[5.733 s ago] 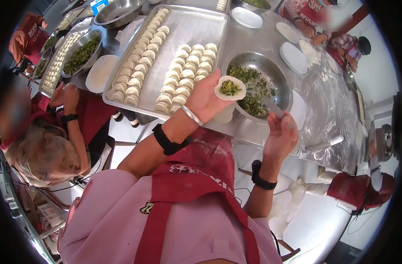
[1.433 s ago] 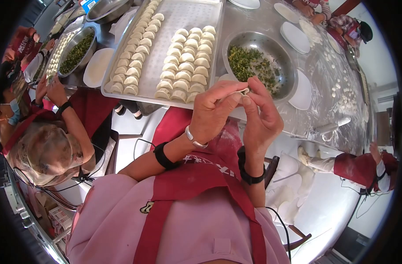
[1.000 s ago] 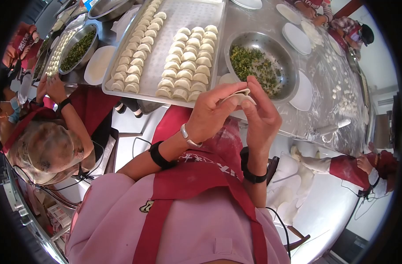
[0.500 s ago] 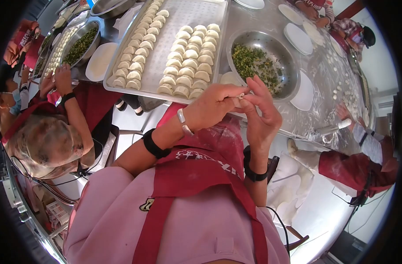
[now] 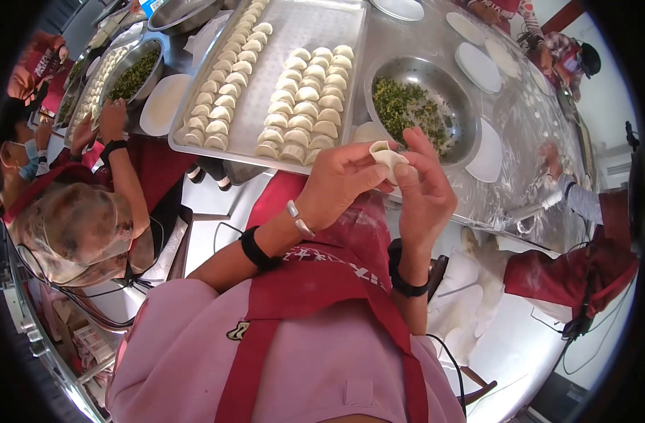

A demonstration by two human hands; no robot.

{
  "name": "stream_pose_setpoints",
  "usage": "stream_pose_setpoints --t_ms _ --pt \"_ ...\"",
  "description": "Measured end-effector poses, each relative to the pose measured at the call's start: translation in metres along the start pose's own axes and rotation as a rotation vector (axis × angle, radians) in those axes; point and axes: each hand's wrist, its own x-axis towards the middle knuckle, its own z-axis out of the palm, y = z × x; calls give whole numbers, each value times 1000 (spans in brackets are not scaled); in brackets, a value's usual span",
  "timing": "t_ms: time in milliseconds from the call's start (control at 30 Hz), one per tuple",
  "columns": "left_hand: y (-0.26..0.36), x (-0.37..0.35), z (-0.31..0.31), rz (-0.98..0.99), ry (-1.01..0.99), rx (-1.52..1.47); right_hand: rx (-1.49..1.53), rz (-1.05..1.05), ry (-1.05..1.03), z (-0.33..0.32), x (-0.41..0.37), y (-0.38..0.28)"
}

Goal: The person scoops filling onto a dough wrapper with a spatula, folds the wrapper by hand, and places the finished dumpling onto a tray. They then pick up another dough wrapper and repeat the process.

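Note:
A pale folded dumpling (image 5: 386,156) is pinched between both hands in front of the table edge, its wrapper edge gaping at the top. My left hand (image 5: 347,182) grips its left side with thumb and fingers. On the right side, my right hand (image 5: 428,187) holds it with the thumb pressed against the dough. Just beyond the hands stands a steel bowl (image 5: 469,106) of chopped green and yellow filling (image 5: 407,102). To its left lies a metal tray (image 5: 266,70) with rows of finished dumplings (image 5: 305,106).
White plates (image 5: 477,67) and floured dough pieces lie across the plastic-covered steel table (image 5: 509,158). At left, a person in a camouflage cap (image 5: 79,218) works beside another bowl of filling (image 5: 135,74). More people stand at right.
The dumpling has turned upward between my fingers and shows more of its wrapper. My hands have shifted slightly. At right, a co-worker's hand has moved a little.

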Motion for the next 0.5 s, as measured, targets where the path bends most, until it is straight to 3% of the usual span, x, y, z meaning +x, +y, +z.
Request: stream_pose_setpoints --t_ms 200,267,500 --pt "-15 -1 1 117 64 -35 -248 -175 -14 2 0 -8" --pt "-11 -4 5 96 60 -100 -195 -197 -12 2 1 -4" --pt "-8 -10 -1 57 4 129 -56 -282 -29 3 0 4"
